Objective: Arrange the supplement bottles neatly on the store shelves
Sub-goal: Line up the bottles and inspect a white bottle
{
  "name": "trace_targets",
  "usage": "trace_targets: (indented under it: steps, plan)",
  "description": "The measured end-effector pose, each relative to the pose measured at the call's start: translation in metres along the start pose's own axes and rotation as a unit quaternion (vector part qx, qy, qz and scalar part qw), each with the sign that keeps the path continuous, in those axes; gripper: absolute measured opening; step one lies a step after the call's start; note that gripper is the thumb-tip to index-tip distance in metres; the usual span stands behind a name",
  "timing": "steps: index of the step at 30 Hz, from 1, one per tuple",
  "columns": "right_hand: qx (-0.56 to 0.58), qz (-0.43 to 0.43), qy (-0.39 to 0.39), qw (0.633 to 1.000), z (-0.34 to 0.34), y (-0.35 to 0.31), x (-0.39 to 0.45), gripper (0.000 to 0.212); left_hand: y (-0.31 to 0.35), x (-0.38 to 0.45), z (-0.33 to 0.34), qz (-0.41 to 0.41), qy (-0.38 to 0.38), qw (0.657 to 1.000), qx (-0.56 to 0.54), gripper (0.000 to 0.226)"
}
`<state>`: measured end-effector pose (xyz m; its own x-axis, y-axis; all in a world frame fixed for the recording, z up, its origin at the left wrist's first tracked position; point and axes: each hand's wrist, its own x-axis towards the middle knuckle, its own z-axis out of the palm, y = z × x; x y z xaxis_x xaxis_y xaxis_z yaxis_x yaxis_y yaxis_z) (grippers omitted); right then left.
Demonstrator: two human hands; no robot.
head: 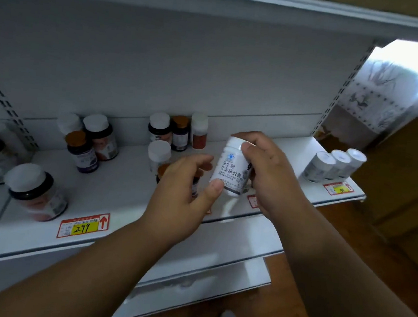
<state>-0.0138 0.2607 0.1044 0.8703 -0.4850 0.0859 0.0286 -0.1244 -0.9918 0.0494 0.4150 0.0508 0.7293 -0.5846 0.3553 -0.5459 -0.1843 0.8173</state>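
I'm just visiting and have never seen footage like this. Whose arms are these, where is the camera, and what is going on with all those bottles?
No machine here: these are a person's own bare arms, filmed by one wide-angle camera worn on the head, looking forward and down. That is why the arms reach in from the bottom edge.

The right hand holds a white bottle with dark printing, fingers curled round it. The left hand touches the bottle's lower edge with its thumb.

Behind them runs a white store shelf. On it stand dark supplement bottles with white or orange caps, loosely scattered. At the right end, three white bottles stand in a row. A yellow price tag reads 299.
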Motion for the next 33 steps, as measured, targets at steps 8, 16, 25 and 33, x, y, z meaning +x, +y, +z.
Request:
trace_targets:
  steps: [8,16,25,33]
  plan:
    - [-0.006,-0.033,0.04,0.999,-0.097,0.006,0.003,0.023,0.041,0.029,0.082,0.058,-0.013,0.997,0.055,0.056]
    - [-0.036,-0.016,0.022,0.999,-0.253,0.027,0.049,0.017,0.073,0.086,0.219,0.049,0.045,0.997,0.025,0.055]
    - [-0.157,-0.045,0.08,0.983,-0.328,0.046,0.127,0.023,0.081,0.128,0.298,-0.008,-0.001,0.986,0.168,0.038]
    - [-0.358,-0.076,-0.044,0.93,-0.32,0.07,0.19,0.029,0.067,0.131,0.327,0.039,-0.071,0.934,0.348,0.055]
